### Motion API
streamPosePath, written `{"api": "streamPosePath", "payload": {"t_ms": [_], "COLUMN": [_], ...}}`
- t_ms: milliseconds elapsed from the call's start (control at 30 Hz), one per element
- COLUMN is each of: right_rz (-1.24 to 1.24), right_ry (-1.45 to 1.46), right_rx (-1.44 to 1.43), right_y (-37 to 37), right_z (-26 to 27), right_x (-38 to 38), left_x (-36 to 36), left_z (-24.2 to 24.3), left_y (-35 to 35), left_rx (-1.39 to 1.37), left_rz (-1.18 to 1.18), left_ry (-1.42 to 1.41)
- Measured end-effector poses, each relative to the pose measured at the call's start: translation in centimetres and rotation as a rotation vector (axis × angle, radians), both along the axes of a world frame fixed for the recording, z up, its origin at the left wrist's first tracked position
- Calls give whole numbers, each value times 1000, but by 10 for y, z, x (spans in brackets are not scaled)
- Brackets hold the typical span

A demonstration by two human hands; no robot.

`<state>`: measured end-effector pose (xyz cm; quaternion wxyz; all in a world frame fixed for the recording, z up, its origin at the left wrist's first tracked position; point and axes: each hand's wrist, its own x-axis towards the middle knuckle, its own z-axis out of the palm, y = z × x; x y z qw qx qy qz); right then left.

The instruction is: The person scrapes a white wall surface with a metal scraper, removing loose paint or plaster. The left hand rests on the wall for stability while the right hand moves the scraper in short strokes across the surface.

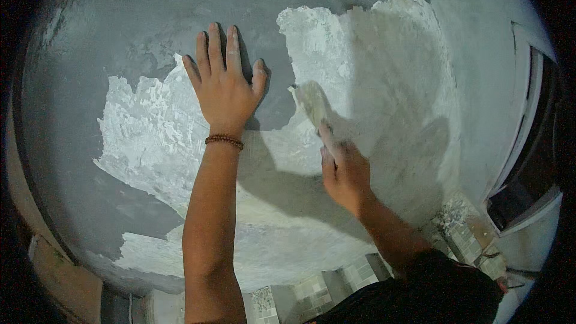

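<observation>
A grey-painted wall (pixel 148 13) fills most of the view, with a ragged patch of bare pale plaster (pixel 153 130) across its middle. My left hand (pixel 228 94) lies flat against the wall, fingers spread, beside that patch's upper edge. In my right hand (pixel 348 171) is a scraper (pixel 313 101), blurred and coated with pale residue. Its blade tip meets the border between the grey coat and a larger bared area (pixel 396 67) on the right. The scraper's handle is mostly hidden by my fingers.
A pale wall (pixel 481 85) adjoins at right, with a dark framed opening (pixel 526 162) in it. Below, light flakes of debris (pixel 456 209) lie by the wall's foot on tiled flooring (pixel 312 290). A brown panel (pixel 67 274) stands at lower left.
</observation>
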<state>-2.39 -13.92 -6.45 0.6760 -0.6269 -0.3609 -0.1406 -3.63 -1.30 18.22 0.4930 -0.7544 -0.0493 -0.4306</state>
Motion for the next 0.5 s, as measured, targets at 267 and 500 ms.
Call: {"api": "streamPosePath", "payload": {"t_ms": [267,500], "right_rz": [107,-17], "right_ry": [66,-5], "right_rx": [-109,-75], "right_y": [-14,-1], "right_z": [6,18], "right_x": [-10,11], "left_x": [1,0], "left_z": [0,0], "left_y": [-2,-3], "left_rx": [-1,-7], "left_rz": [15,14], "left_ry": [-3,-4]}}
